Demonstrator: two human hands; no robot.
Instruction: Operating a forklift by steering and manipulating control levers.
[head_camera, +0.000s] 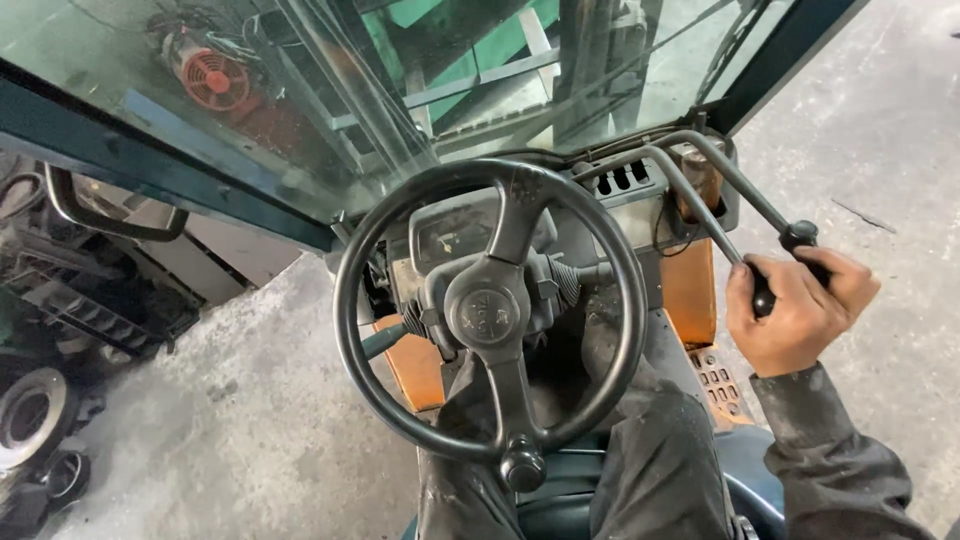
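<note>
I sit in a vehicle cab behind a black steering wheel (490, 305) with a round spinner knob (523, 466) at its lower rim. My right hand (795, 310) is closed around the black knob of a long grey control lever (700, 200) to the right of the wheel. A second grey lever (745, 185) with its own black knob runs just beside it, against my fingers. My left hand is not in view. My legs in dark, dirty trousers (650, 470) show below the wheel.
A dusty windscreen (300, 110) and dark cab frame (150, 160) stand ahead. A grey dashboard with vents (625, 180) and orange panels (690, 290) sit behind the wheel. Tyres (35, 415) and machine parts lie at the left on a concrete floor (250, 420).
</note>
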